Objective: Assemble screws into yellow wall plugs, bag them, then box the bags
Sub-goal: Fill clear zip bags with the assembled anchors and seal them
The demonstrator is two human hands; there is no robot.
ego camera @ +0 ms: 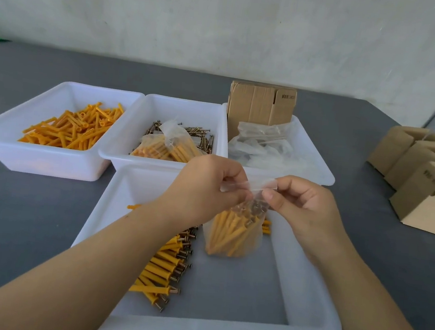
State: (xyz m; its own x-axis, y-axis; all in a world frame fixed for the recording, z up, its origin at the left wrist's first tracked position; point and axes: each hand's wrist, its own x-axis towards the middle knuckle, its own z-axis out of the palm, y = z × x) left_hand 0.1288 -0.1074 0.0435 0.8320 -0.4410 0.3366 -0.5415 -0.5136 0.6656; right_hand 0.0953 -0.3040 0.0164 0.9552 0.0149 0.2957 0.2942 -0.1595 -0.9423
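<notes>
bag [233, 230] hangs upright — left hand [208, 188], right hand [305, 203] pinching its top.

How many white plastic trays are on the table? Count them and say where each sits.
4. Far left tray holds bare yellow plugs; far middle tray holds screws and a filled bag; far right tray holds empty bags and flat cartons; near tray lies under both hands.

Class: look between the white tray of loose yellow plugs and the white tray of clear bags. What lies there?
In the head view, a third white tray lies between them, holding loose screws and one filled bag.
</notes>
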